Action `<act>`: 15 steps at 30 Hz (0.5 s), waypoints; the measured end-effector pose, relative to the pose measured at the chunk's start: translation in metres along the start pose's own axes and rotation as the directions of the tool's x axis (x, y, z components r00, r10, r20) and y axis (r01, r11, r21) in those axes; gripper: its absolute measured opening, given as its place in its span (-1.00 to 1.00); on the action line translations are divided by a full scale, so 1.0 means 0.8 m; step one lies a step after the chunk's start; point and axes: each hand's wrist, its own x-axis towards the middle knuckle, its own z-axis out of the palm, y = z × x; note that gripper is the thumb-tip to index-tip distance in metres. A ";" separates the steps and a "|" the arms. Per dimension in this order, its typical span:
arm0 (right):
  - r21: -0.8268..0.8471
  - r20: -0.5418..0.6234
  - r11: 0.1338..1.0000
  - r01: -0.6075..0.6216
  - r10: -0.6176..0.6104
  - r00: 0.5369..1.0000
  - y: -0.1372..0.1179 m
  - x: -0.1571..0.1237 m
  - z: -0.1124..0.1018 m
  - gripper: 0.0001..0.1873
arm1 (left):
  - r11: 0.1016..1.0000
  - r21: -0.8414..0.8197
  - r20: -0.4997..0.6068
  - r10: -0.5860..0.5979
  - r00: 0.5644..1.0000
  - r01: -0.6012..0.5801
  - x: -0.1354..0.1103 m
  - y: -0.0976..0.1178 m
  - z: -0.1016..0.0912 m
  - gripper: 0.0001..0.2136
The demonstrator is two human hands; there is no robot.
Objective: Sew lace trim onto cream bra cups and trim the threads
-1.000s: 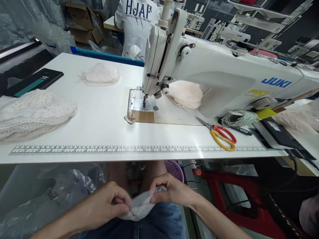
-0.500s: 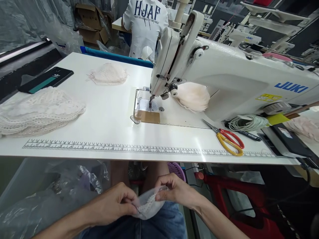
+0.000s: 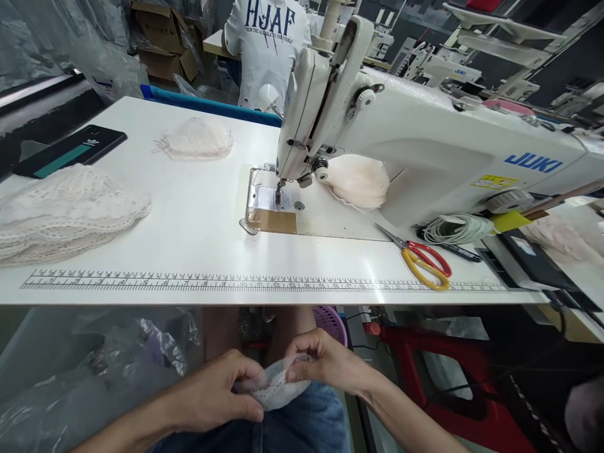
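Above my lap, below the table edge, both hands hold a small sheer white fabric piece with a lace edging (image 3: 279, 395). My left hand (image 3: 226, 387) is closed on its left end, thumb in front and fingertips partly covered by the cloth. At the upper right end my right hand (image 3: 316, 362) pinches the rim between thumb and fingers. On the table, the white sewing machine (image 3: 434, 138) has its presser foot (image 3: 279, 192) down near the needle plate, with no cloth visible under it.
A stack of white lace pieces (image 3: 70, 207) lies at left beside a black phone-like slab (image 3: 70, 151). Another pale piece (image 3: 195, 138) sits farther back, a peach one (image 3: 358, 181) behind the needle. Scissors (image 3: 425, 261) rest at right. A co-worker (image 3: 268, 50) sits ahead.
My left thumb has shifted slightly and its fingers reach further into the fabric piece. My right hand keeps its pinch. The whole view has moved a little.
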 end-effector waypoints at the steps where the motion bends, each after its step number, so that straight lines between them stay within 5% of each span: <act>1: -0.005 -0.004 1.000 0.003 -0.003 1.000 0.000 -0.001 -0.001 -0.69 | 1.000 -0.011 -0.024 -0.014 1.000 0.014 0.003 -0.002 0.003 -0.80; 15: -0.102 0.160 0.992 0.068 -0.051 0.986 0.008 -0.003 0.005 -0.63 | 0.997 -0.024 0.010 -0.076 0.997 0.077 -0.014 0.003 -0.002 -0.89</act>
